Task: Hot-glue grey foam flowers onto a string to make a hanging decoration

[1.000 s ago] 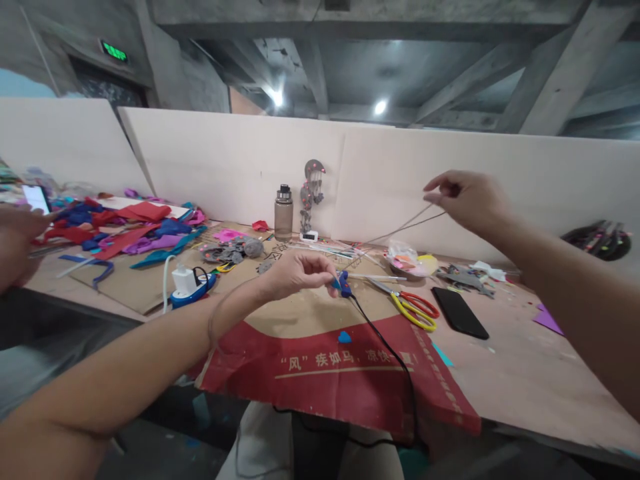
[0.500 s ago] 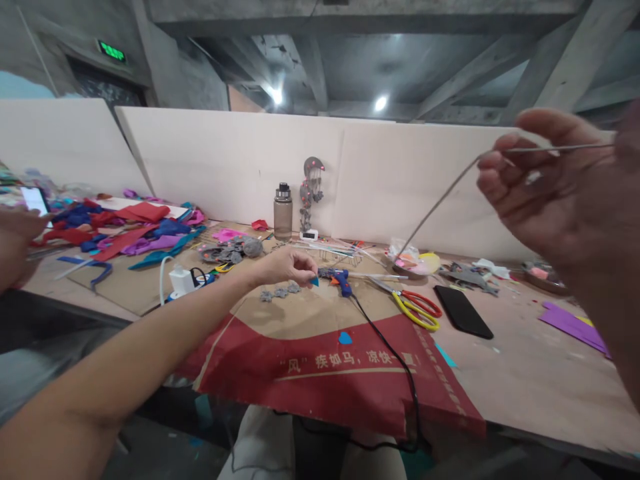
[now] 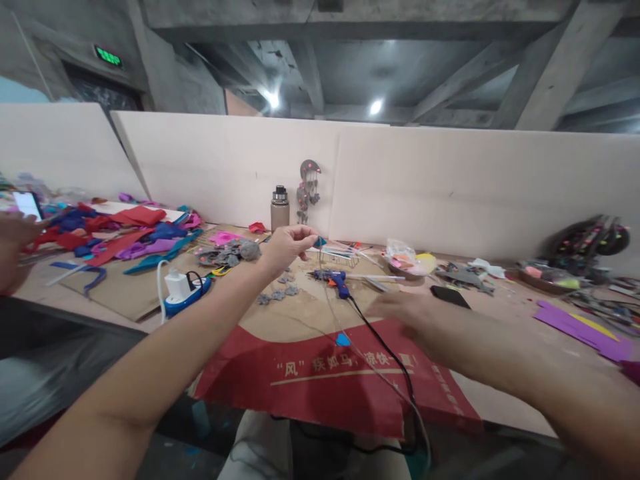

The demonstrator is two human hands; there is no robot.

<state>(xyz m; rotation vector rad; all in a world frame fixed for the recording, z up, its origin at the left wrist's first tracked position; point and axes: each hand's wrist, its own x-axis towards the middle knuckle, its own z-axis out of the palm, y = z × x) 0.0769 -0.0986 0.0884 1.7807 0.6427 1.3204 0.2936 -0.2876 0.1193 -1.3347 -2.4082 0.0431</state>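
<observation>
A small blue felt piece (image 3: 320, 243) is pinched between thumb and forefinger of the left hand (image 3: 294, 248), a thin grey cord (image 3: 329, 303) trailing down from it. The blurred right hand (image 3: 400, 308) is low over the work; I can't tell how open it is or whether it holds anything. Between the hands lies a blue hot-glue gun (image 3: 340, 283), and nearer the person a blue felt heart (image 3: 343, 340) rests on red-and-tan printed cardboard (image 3: 320, 393). Beyond the hands, white partition boards (image 3: 400, 193) stand beneath concrete beams (image 3: 350, 30).
</observation>
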